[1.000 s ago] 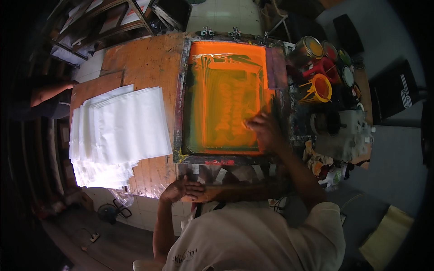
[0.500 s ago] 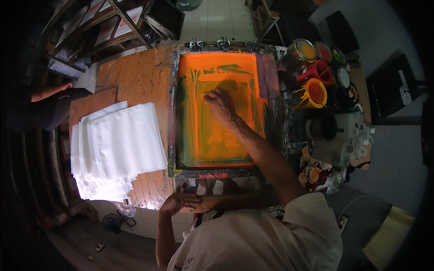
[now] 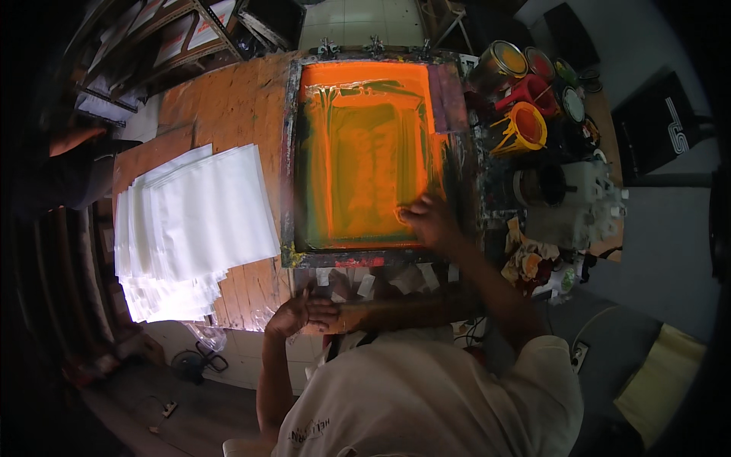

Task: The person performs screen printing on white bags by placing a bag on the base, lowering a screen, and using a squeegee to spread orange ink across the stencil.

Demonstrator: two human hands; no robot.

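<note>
The right hand (image 3: 428,221) lies on the lower right part of the orange-inked mesh of the dark-framed printing screen (image 3: 365,160), fingers curled loosely; whether it grips anything there cannot be told. The left hand (image 3: 301,314) rests flat and open on the worn wooden table edge (image 3: 228,114), just below the frame. The white stack of sheets (image 3: 190,228) lies left of both. Judged, the ink is being worked across the mesh; next calls for even pressure, with the frame kept steady

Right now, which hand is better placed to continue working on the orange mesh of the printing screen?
The right hand: it rests on the orange mesh, while the left hand lies on the wooden table edge.
</note>
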